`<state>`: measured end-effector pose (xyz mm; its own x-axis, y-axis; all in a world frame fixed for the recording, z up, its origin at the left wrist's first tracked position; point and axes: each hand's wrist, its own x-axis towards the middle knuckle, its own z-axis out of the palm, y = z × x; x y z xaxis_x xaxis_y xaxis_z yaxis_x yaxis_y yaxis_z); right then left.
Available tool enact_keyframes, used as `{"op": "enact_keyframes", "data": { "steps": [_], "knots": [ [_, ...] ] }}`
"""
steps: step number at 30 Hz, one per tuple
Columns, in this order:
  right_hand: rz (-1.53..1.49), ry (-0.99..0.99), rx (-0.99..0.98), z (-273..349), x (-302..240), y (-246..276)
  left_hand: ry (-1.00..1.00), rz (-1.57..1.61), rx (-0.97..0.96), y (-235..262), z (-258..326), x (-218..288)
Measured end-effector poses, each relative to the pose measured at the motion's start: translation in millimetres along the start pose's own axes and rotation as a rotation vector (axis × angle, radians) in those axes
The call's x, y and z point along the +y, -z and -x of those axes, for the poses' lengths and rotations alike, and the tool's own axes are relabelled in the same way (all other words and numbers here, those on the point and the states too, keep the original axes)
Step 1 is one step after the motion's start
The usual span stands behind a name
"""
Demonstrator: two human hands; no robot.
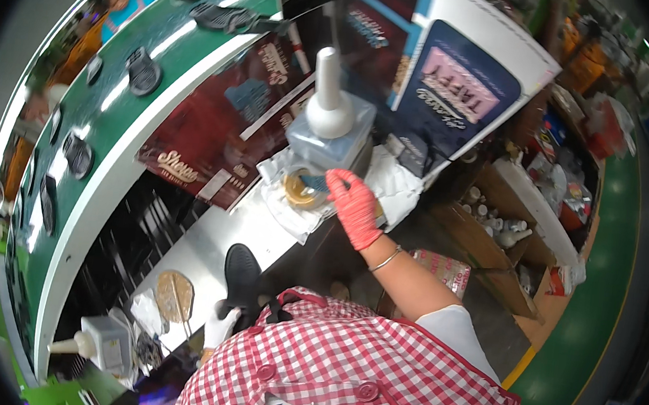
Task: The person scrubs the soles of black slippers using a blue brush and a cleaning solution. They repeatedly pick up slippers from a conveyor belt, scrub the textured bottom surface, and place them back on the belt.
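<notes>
My right hand [351, 205], in a coral-pink glove, pinches a small dark blue-grey brush [315, 182]. The brush tip reaches over a round dish [296, 187] with something amber in it, set on white crumpled cloth [292, 219]. At the lower left of the bench, my left hand [220, 325], in a white glove, is closed on a black sandal [241, 276]; its ridged sole faces up. Just behind the dish stands a translucent square bottle [331, 137] with a white cone nozzle.
Several dark sandals lie on the curved green conveyor [119, 108] at left. Maroon cartons [215, 122] and a printed board [460, 91] rise behind the bench. A tan sole-shaped piece [174, 296] and another nozzle bottle [101, 343] are at lower left. A cardboard box [484, 245] holds small bottles.
</notes>
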<state>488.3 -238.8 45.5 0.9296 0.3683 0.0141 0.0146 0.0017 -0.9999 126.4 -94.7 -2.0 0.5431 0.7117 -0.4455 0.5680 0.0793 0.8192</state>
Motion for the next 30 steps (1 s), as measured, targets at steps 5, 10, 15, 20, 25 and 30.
{"op": "enact_keyframes", "data": {
  "steps": [5, 10, 15, 20, 25, 30],
  "knots": [
    [0.23, 0.06, -0.067, -19.2, 22.7, -9.9, 0.28, 0.671, -0.296, 9.4, -32.3, -64.1],
    [0.393, 0.06, -0.122, -24.6, 32.3, -14.8, 0.57, 0.967, -0.299, -6.4, -33.0, -26.3],
    [0.285, -0.068, -0.106, -21.6, 16.4, -25.0, 0.544, 1.18, -0.454, -13.0, -30.6, -1.7],
    [0.223, -0.122, -0.127, -22.4, 15.6, -25.5, 0.379, 1.084, -0.462, -4.7, -55.2, 14.7],
    [0.107, -0.155, -0.136, -24.1, 17.8, -25.5, 0.086, 1.097, -0.436, -7.0, -53.7, 82.3],
    [0.115, -0.201, -0.189, -24.4, 22.4, -22.9, 0.008, 1.042, -0.424, -6.0, -49.8, 87.8]
  ]
}}
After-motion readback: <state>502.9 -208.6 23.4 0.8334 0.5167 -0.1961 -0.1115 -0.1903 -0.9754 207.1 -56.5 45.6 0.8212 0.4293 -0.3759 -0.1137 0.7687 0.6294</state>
